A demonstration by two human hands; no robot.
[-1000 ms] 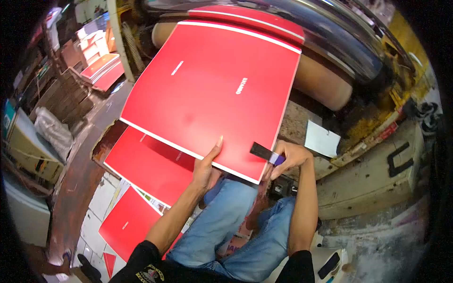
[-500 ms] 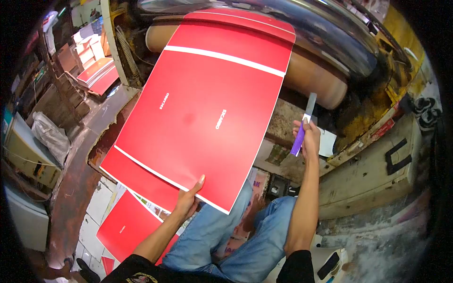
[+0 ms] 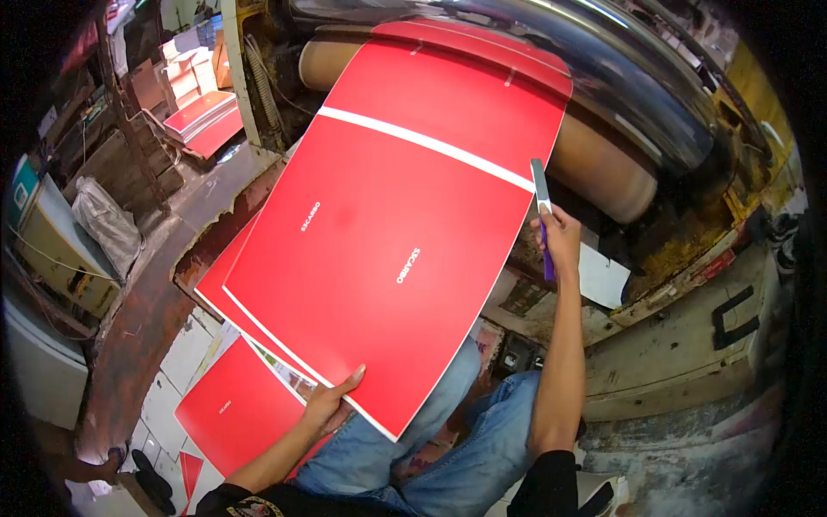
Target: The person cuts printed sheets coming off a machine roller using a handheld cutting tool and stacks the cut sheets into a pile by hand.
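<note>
A big machine with a dark steel cylinder and a tan roller below it fills the top of the view. Over the roller and down toward the person's lap runs a large red printed sheet, glossy, with a white stripe across its upper part and small white lettering in two places. Under its lower left edge lie more red sheets on a pale tiled surface, and another stack of red sheets sits far off at upper left. A white paper scrap lies on the grimy machine ledge at right.

The left hand grips the near edge of the large sheet, thumb on top and the fingers curled beneath it. The right hand is closed around a purple-handled blade, held upright just beside the sheet's right edge; whether the blade tip touches the sheet is hard to tell from here.
</note>
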